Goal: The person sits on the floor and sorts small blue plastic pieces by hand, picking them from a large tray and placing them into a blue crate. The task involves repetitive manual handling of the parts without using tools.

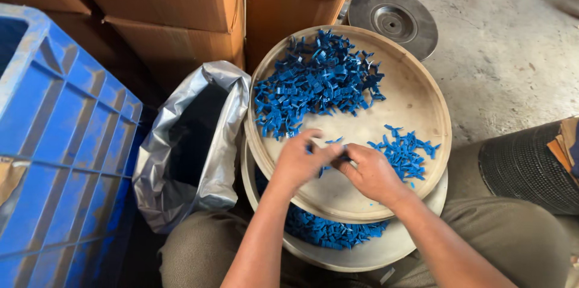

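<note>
Left hand (300,160) and right hand (371,171) meeting, fingers pinched on small blue plastic clips (325,156), near front edge of round beige tray (416,98), big clip pile (316,83) at far edge

Lots of little blue plastic pieces (316,83) lie in a big heap at the far side of the round tan tray (422,98). A smaller bunch (405,152) lies spread out near its right edge. A few pieces (329,154) sit between the fingers of both hands, partly hidden. More blue pieces (329,231) fill the lower tray underneath.
</note>
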